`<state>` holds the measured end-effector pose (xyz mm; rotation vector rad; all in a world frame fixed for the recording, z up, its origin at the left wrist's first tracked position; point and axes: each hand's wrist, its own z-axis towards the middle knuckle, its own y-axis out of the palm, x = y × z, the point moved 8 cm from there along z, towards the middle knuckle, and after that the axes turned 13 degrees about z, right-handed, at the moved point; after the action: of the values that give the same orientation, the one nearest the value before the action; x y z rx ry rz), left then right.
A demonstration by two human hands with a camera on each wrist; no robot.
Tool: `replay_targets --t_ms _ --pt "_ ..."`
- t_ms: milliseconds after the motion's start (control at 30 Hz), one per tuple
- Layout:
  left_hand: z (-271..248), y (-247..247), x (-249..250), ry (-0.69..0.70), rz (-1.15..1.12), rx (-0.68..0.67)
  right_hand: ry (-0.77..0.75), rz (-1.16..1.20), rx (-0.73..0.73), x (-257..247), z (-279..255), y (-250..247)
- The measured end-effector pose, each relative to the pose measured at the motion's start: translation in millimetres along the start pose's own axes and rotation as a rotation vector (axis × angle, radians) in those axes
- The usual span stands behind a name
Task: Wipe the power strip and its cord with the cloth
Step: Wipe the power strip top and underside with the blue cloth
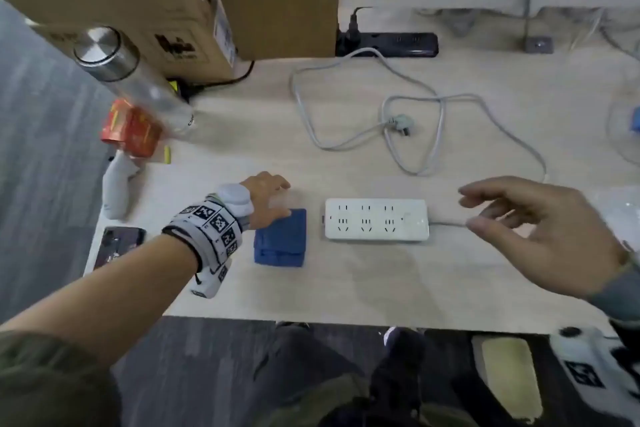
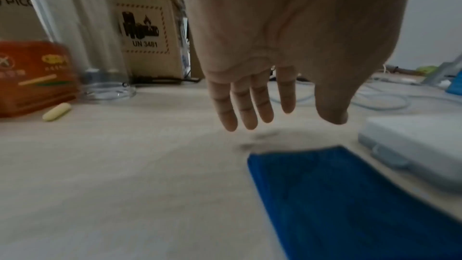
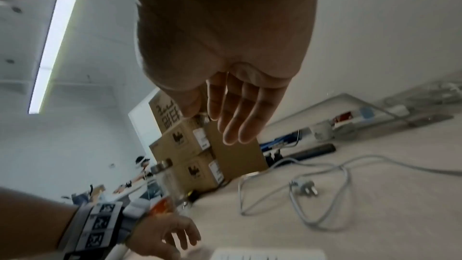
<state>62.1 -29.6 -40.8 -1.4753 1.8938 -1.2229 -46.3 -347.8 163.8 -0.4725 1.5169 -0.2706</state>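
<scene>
- The left hand (image 1: 266,198) is held just above the far left corner of the folded blue cloth (image 1: 281,238); its fingers (image 2: 246,104) are extended and loosely spread, and nothing is gripped.
- The right hand (image 1: 540,218) is raised over the table (image 1: 346,284), palm turned left, fingers relaxed and parted; nothing is held.
- The white power strip (image 1: 376,219) is laid flat just right of the cloth, between the two hands.
- Its grey cord (image 1: 440,135) is seen passing beneath the right hand and looping farther back, with the plug (image 1: 398,122) lying loose on the table.
- A black power strip (image 1: 398,44) is noted at the far edge.
</scene>
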Motion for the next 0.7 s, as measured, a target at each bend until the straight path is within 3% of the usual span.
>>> replay_targets --t_ms 300,400,633,700 --pt "-8.5 37.1 3.6 -0.002 0.075 -0.075 0.221 -0.08 -0.147 73.8 7.7 77.2" --pt "-21.2 26.3 31.3 0.134 -0.058 -0.008 0.249 -0.093 -0.177 84.5 4.5 93.0" --pt "-58.7 -35.5 132.4 0.49 -0.386 -0.08 0.217 0.072 -0.246 74.0 -3.7 130.0" --pt "-57.9 -46.5 160.9 0.556 -0.539 -0.119 0.231 0.186 -0.184 73.1 -5.3 128.4"
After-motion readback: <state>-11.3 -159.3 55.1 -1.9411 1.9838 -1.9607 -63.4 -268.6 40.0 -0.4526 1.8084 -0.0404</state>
